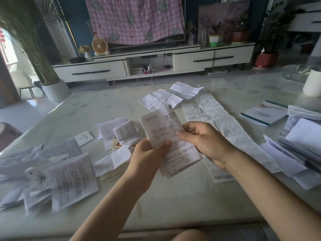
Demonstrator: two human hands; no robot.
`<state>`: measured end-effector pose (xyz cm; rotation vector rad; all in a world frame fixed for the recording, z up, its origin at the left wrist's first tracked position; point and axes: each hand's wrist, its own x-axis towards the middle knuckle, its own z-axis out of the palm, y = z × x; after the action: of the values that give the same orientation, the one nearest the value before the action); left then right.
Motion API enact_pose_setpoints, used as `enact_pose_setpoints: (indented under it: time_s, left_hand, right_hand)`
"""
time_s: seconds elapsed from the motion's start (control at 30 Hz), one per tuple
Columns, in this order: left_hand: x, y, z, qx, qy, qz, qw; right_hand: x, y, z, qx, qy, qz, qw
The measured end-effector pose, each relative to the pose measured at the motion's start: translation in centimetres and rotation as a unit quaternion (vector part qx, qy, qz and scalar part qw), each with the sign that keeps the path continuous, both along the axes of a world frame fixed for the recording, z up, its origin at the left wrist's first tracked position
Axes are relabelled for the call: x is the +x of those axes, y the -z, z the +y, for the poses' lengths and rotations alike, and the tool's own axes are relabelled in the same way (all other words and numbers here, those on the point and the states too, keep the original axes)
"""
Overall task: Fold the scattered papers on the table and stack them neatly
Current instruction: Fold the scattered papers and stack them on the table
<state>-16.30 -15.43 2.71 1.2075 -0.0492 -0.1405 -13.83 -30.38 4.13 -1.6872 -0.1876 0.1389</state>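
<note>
Printed sheet [166,136] held above tabletop [156,202] middle, clear of surface. Left hand [149,152] pinches sheet's left edge, thumb on front; right hand [203,140] grips right edge, fingers curled. Creased papers [175,94] lie toward far edge. Loose printed leaflets [69,178] (some blurred) crowd left edge. Long unfolded sheet [224,126] lies under right hand. Paper pile [298,150] and booklet [264,113] at right edge.

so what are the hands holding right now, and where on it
Both hands hold one printed sheet: the left hand pinches its lower left edge, thumb on top, and the right hand pinches its right edge about midway up.
</note>
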Motion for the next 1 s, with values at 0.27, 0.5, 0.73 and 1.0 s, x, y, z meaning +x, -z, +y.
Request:
enact_pose_setpoints:
  time_s: [0.27,0.5,0.73,1.0]
  left_hand:
    - [0.4,-3.2,2.4,0.442,-0.184,-0.226,0.848]
    - [1.8,-5.6,2.0,0.695,0.079,-0.21,0.683]
    - [1.7,-6.1,2.0,0.707,0.144,-0.243,0.648]
    - [1.8,-6.8,4.2,0.664,0.131,-0.198,0.709]
  right_hand:
    - [-0.5,-1.1,-0.8,-0.211,-0.034,-0.082,0.973]
    - [-1.5,-1.5,0.2,-0.286,-0.094,-0.137,0.944]
    - [-1.5,-0.7,0.4,-0.268,-0.144,-0.106,0.947]
    - [-0.8,-2.1,-2.9,-0.192,-0.154,-0.023,0.969]
